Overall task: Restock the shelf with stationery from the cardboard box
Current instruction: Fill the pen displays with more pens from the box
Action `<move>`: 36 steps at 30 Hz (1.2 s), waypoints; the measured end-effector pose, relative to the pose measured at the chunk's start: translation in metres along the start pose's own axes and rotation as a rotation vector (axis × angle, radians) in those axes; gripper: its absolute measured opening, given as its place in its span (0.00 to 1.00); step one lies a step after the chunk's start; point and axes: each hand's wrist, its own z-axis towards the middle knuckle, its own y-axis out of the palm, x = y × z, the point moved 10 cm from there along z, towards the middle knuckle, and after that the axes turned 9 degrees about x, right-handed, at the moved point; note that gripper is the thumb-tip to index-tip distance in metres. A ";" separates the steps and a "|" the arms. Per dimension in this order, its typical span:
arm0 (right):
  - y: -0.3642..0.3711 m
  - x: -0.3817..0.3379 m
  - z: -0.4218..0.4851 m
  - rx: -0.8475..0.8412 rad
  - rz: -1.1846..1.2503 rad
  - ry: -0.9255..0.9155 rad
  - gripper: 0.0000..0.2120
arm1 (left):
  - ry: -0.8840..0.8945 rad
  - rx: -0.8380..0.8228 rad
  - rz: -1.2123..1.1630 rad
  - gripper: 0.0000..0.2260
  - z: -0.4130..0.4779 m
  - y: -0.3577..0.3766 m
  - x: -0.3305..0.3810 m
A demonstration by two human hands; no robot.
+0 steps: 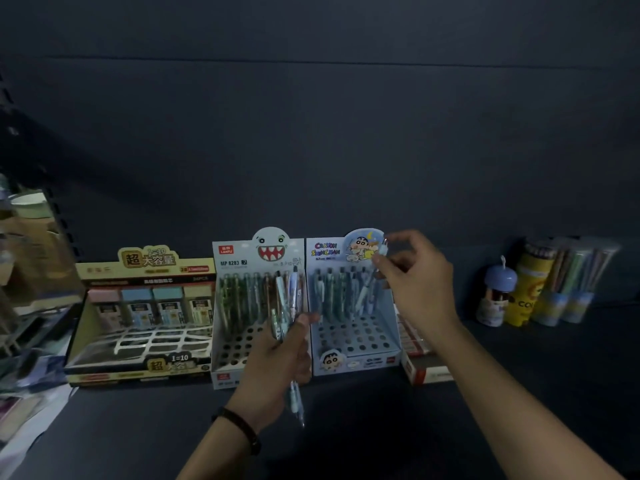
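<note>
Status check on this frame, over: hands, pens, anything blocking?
Left hand grips bundle of pens. Right hand pinches one pen over Crayon Shin-chan display box. Front holes free, nothing blocking.

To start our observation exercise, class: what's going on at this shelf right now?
A person is restocking pens on a dark shelf. The left grip holds a bundle of pens in front of the shark display box. The right grip pinches a single pen above the Crayon Shinchan display box, whose back rows hold pens while its front holes are empty. A yellow refill box sits to the left, pencil tubs to the right.
</note>
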 end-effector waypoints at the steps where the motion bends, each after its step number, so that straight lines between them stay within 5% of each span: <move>1: 0.005 0.000 -0.001 -0.016 -0.028 -0.024 0.11 | -0.013 0.001 -0.001 0.14 -0.001 0.000 -0.001; 11: 0.066 -0.004 -0.032 -0.106 -0.130 -0.195 0.07 | -0.038 0.075 -0.186 0.06 -0.006 -0.006 -0.016; 19: 0.098 -0.001 -0.038 -0.320 -0.330 -0.257 0.04 | 0.039 0.101 -0.115 0.12 -0.008 -0.012 -0.010; 25: 0.060 0.000 -0.019 -0.208 -0.144 -0.089 0.06 | -0.006 -0.016 -0.129 0.14 -0.018 0.001 -0.003; 30: 0.076 -0.008 -0.039 -0.493 0.080 0.039 0.05 | -0.054 -0.176 -0.005 0.14 -0.026 0.029 0.006; 36: 0.064 0.004 -0.038 -0.591 0.163 0.161 0.09 | -0.104 -0.271 -0.078 0.15 -0.023 0.050 0.000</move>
